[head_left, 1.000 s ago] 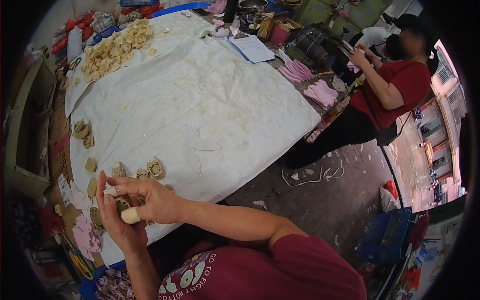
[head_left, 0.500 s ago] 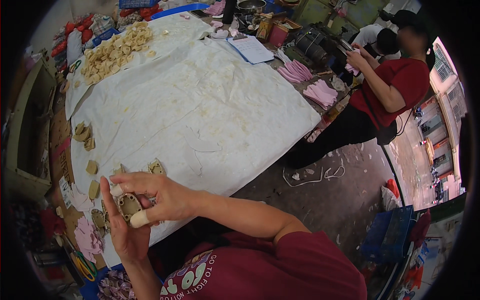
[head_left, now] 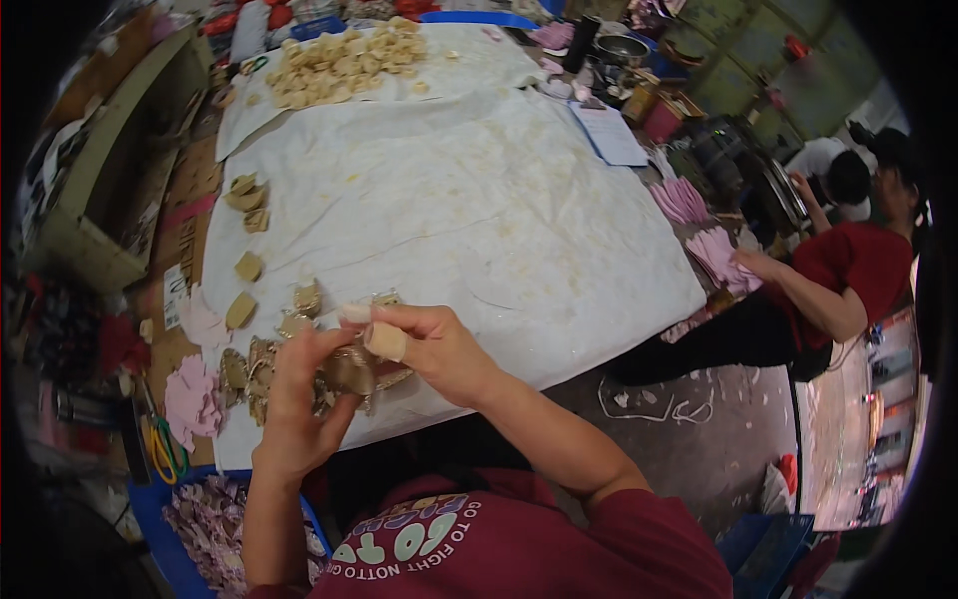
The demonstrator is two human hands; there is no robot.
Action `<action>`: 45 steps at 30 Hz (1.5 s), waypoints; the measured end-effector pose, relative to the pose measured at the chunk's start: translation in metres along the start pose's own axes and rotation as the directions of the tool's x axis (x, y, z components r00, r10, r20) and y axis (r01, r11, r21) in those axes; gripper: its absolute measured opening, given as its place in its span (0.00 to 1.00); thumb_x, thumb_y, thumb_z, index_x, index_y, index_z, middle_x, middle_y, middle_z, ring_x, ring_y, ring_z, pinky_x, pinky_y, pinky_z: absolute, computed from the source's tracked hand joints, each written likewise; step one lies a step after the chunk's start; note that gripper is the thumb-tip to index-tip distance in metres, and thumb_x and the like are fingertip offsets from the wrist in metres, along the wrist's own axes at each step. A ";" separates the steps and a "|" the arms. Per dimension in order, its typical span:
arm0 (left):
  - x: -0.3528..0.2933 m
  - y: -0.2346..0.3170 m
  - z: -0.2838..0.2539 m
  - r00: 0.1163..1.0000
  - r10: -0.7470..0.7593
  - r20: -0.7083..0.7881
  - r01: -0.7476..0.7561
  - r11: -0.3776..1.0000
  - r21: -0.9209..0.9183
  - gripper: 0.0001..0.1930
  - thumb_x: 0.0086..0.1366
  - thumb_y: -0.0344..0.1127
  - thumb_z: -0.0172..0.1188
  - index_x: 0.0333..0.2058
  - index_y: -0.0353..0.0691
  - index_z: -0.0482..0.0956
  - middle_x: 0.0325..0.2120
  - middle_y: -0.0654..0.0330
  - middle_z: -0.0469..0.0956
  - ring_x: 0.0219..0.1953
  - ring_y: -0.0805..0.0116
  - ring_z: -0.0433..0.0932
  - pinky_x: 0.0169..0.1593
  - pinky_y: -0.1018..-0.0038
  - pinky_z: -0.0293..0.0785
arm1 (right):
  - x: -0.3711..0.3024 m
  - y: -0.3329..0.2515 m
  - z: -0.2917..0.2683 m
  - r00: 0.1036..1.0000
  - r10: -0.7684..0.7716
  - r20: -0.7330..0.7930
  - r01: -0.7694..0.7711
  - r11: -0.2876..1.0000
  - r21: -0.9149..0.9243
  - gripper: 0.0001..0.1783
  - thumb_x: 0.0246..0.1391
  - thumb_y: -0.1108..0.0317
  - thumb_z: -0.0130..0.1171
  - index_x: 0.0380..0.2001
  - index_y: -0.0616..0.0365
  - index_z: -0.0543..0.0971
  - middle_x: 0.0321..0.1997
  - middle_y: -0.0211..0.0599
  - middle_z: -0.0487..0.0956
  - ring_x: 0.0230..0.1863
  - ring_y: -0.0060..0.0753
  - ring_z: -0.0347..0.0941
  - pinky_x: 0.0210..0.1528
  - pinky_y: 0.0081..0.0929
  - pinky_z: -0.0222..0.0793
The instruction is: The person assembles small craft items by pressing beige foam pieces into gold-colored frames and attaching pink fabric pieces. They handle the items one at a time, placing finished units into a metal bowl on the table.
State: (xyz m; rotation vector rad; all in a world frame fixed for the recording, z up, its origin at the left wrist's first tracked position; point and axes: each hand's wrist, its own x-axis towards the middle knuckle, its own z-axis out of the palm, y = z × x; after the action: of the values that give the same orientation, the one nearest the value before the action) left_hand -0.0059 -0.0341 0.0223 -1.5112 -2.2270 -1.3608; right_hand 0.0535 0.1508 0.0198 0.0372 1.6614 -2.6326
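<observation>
Tan piece [head_left: 351, 373] is sitting in the curled left hand [head_left: 299, 399], the half-closed right hand [head_left: 439, 349] possibly pinching its edge.

I've got one piece [head_left: 349, 371] between left fingers [head_left: 321, 345] and right fingers [head_left: 419, 319], above the tabletop [head_left: 469, 215]'s near-left part, loose pieces [head_left: 259, 364] just left. Pile [head_left: 344, 65] sits far left on the tabletop, scissors [head_left: 160, 449] left of its near corner, scraps [head_left: 215, 524] in a bin [head_left: 158, 549] before that corner. Clipboard [head_left: 611, 135] far right, strips [head_left: 717, 255] beyond the right edge, co-worker [head_left: 848, 285] right of them.
</observation>
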 end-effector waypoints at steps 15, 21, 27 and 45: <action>0.018 0.009 -0.003 0.998 0.013 -0.065 0.007 0.955 0.297 0.25 0.38 0.31 0.70 0.39 0.37 0.75 0.27 0.56 0.72 0.30 0.57 0.74 0.33 0.65 0.70 | -0.009 0.003 -0.007 0.963 -0.271 0.014 0.244 0.844 -0.478 0.15 0.58 0.73 0.56 0.48 0.67 0.77 0.43 0.35 0.80 0.42 0.21 0.74 0.44 0.19 0.70; 0.011 0.009 0.009 0.979 -0.111 -0.174 0.137 0.979 0.151 0.21 0.40 0.33 0.70 0.36 0.38 0.74 0.25 0.57 0.75 0.25 0.58 0.76 0.30 0.66 0.71 | 0.000 0.009 -0.020 0.961 -0.256 0.105 0.273 0.940 -0.204 0.16 0.61 0.70 0.52 0.51 0.64 0.75 0.43 0.33 0.80 0.42 0.20 0.73 0.46 0.21 0.69; 0.014 0.015 0.020 0.890 -0.396 -0.225 0.412 0.911 0.024 0.20 0.43 0.35 0.69 0.35 0.36 0.73 0.22 0.55 0.76 0.22 0.56 0.77 0.26 0.66 0.72 | 0.009 -0.002 -0.002 0.992 -0.115 -0.060 0.090 0.943 -0.321 0.15 0.63 0.69 0.48 0.48 0.63 0.76 0.38 0.28 0.79 0.39 0.17 0.71 0.42 0.19 0.68; 0.005 -0.002 0.036 0.860 -0.386 -0.335 0.430 0.901 0.063 0.22 0.45 0.37 0.68 0.37 0.35 0.71 0.21 0.52 0.77 0.23 0.54 0.79 0.27 0.65 0.74 | 0.012 0.017 0.004 0.992 -0.067 -0.109 0.033 0.958 -0.284 0.23 0.60 0.74 0.47 0.59 0.66 0.66 0.51 0.36 0.75 0.49 0.23 0.70 0.52 0.21 0.66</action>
State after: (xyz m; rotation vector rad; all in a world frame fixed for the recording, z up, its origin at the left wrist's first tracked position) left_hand 0.0027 -0.0045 0.0024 -0.7290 -2.4470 -1.3938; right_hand 0.0422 0.1401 0.0061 0.1480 2.0870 -2.4418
